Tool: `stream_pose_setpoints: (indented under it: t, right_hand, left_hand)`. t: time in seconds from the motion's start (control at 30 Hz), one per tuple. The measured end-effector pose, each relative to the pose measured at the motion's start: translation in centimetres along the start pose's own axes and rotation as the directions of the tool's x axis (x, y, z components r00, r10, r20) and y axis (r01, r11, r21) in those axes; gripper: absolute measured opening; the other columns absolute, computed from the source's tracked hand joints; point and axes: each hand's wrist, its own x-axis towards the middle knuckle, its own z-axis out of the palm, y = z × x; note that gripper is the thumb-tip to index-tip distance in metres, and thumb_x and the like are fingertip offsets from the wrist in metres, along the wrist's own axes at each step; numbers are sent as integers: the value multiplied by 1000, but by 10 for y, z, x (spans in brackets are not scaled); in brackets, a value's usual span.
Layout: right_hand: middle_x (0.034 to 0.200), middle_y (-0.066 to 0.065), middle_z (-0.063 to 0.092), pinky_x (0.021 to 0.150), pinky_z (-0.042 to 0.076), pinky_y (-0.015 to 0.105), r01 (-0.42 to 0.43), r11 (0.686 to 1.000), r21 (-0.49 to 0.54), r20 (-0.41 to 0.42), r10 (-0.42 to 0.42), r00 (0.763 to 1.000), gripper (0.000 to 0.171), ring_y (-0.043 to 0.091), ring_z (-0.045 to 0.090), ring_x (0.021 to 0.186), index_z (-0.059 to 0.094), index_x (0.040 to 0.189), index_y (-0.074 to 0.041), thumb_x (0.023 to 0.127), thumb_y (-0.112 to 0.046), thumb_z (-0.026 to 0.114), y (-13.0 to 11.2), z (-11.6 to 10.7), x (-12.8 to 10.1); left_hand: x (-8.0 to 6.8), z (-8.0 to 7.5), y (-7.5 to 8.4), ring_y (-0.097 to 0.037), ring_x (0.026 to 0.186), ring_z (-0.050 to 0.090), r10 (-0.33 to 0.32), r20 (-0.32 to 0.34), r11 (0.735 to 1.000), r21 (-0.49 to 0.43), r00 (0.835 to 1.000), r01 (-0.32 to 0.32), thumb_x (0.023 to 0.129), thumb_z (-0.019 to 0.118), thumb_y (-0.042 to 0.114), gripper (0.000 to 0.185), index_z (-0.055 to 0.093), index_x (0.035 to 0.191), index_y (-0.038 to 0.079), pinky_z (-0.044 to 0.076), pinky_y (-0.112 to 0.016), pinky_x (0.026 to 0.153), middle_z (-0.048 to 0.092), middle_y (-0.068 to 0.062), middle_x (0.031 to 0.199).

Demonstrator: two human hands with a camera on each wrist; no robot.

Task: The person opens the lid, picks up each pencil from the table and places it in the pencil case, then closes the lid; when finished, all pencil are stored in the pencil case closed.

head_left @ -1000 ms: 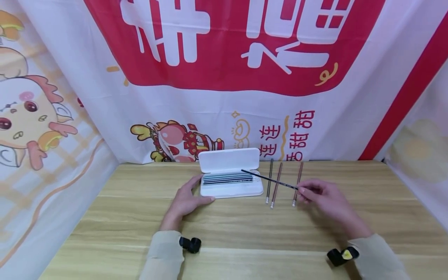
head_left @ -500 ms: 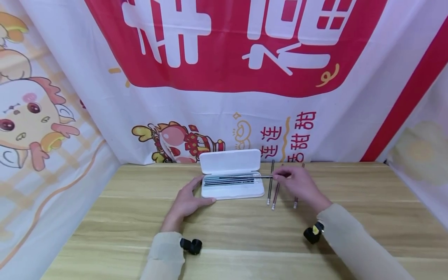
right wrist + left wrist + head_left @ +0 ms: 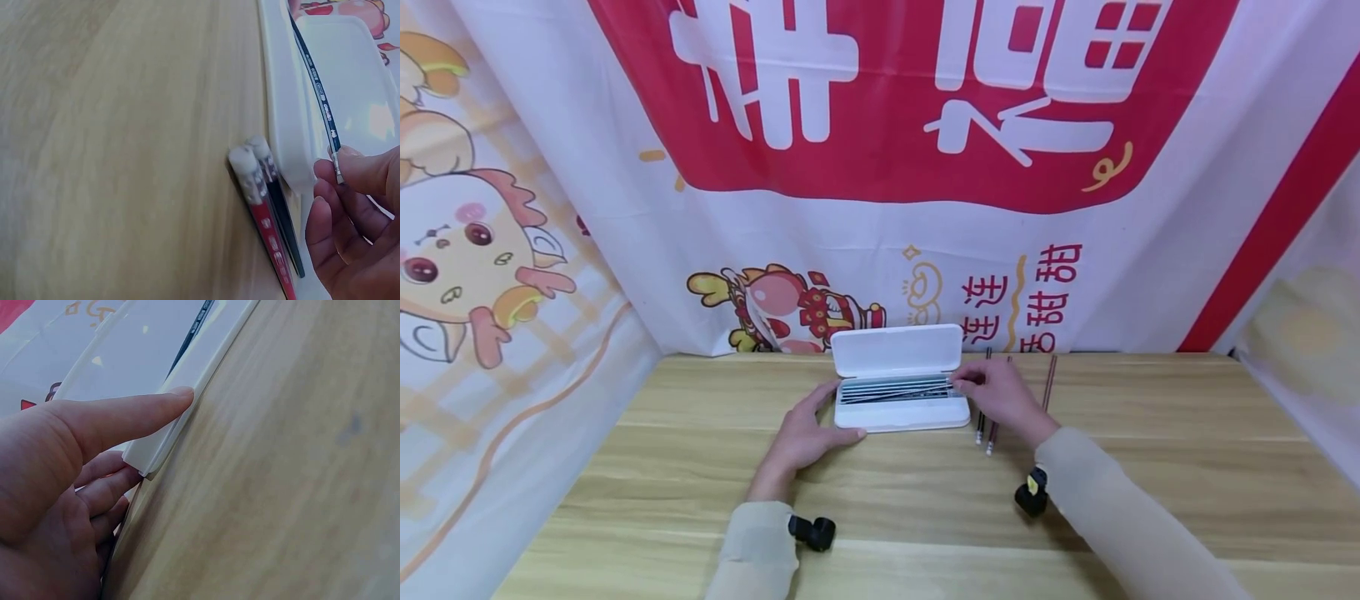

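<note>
The left hand (image 3: 801, 437) rests on the wooden bench (image 3: 625, 467) at the near-left corner of the white pencil case (image 3: 901, 414); in the left wrist view its thumb (image 3: 125, 415) lies straight along the case's front edge and its fingers touch the end wall below, nothing pinched or curled round — the hand is open and bracing the case. The case lid (image 3: 897, 349) stands raised on the far side of this hand, and a row of dark pencils (image 3: 895, 390) lies lengthwise in the tray. The right hand (image 3: 1000, 396) sits at the opposite end of the case, its fingertips closed in a pinch on the metal-tipped end of a dark blue pencil (image 3: 315, 87). That pencil runs from the pinch out over the tray, slanting across the row in the head view; whether it touches the others cannot be told. Just beside the right hand on its near side, two pencils — one black (image 3: 278, 209), one red (image 3: 265, 228) — lie side by side on the bench, white eraser ends alongside the case's end wall. Another red pencil (image 3: 1049, 382) lies farther out, past the hand and apart from the pair. A printed red-and-white cloth (image 3: 880, 125) hangs behind the bench.
</note>
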Motion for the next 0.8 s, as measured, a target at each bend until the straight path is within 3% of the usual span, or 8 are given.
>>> stream_pose_setpoints:
  t: [0.43,0.8]
  right_hand:
    - [115,8,77,97,60,47,48,997,-65,15,-47,999,13,24,69,107,84,107,-12,101,-8,74,1,15,3]
    - [114,6,74,96,60,45,30,996,-85,27,-27,999,13,23,67,107,84,108,-13,101,-9,74,0,14,2]
  left_hand:
    - [1,0,0,-41,165,26,10,5,1000,-1,1000,-10,83,94,35,94,48,163,23,25,-68,132,39,-11,174]
    - [1,-1,1,-41,166,26,9,5,1000,1,1000,-9,83,94,34,94,48,163,23,24,-68,132,38,-11,175]
